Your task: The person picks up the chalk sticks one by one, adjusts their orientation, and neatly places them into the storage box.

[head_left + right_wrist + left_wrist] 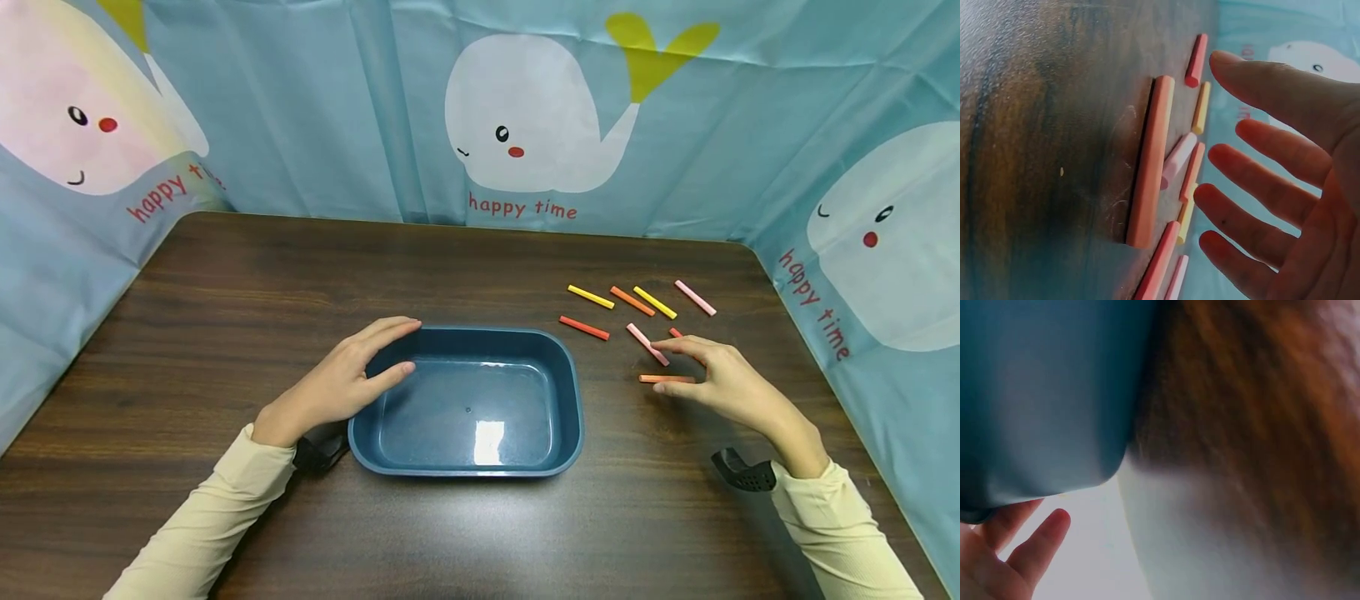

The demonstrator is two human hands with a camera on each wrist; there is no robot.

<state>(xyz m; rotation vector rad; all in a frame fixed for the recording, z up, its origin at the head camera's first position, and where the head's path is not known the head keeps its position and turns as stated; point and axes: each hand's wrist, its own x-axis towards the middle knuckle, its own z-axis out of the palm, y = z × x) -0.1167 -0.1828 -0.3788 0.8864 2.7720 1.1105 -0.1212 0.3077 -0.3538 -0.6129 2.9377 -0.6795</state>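
Note:
A blue plastic tub (pixel 465 472) stands on the table. My left hand (pixel 337 383) is at its left side, thumb over the inside and the other fingers near the far left corner; whether they touch the rim I cannot tell. On the right, my right hand (pixel 731 387) hovers with fingers spread over an orange chalk stick (pixel 660 378), holding nothing. Close to its fingertips lies a pink chalk stick (pixel 641 337). A red chalk stick (pixel 676 332) is partly hidden by that hand. In the right wrist view, the orange chalk lies apart from the fingers.
Farther back lie a red chalk stick (pixel 584 327), a yellow one (pixel 591 297), an orange one (pixel 632 301), another yellow one (pixel 655 302) and a pink one (pixel 696 297). A light-blue whale-print curtain (pixel 300 125) hangs around the brown table (pixel 247 275).

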